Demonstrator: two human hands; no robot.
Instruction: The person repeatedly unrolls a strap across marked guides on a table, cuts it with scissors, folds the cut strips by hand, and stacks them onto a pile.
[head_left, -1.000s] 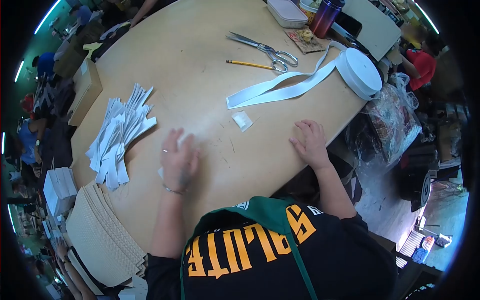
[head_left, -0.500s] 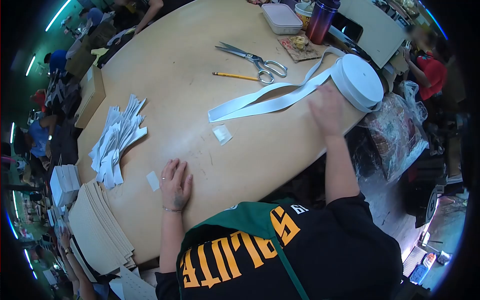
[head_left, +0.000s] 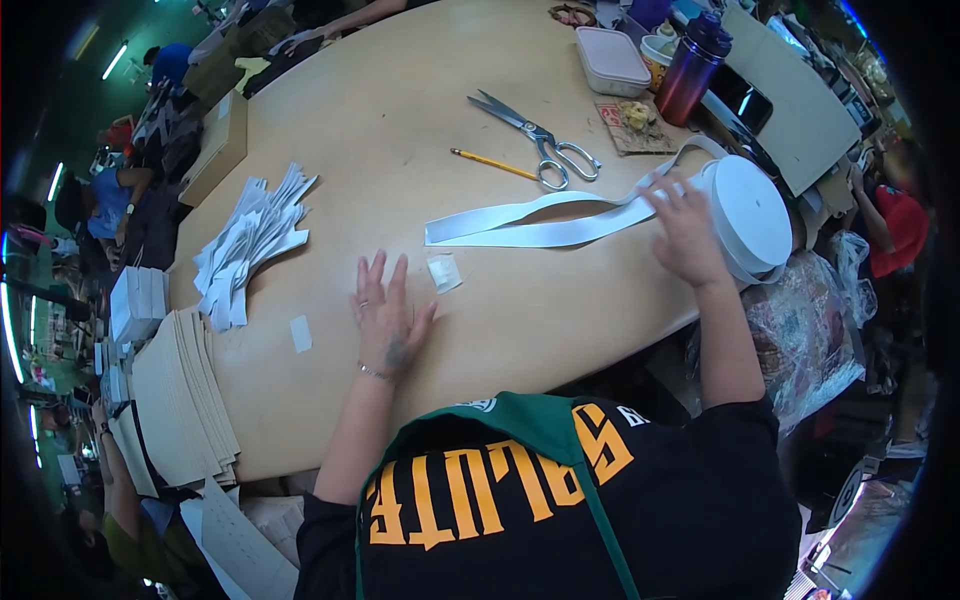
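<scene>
Scissors (head_left: 541, 136) and pencil (head_left: 492, 163) lie beyond the white strap (head_left: 545, 236).

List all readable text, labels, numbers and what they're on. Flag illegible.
"SALUTE": yellow, upside down in this view, on the dark shirt; folds distort it.
White letters beside it: cut off, only a fragment shows, unreadable.
White mark at the neck: too small.
Brown packet, red print: too small.
Yellow cup, printed: too small.
White roll and ribbon: no text visible.
</scene>
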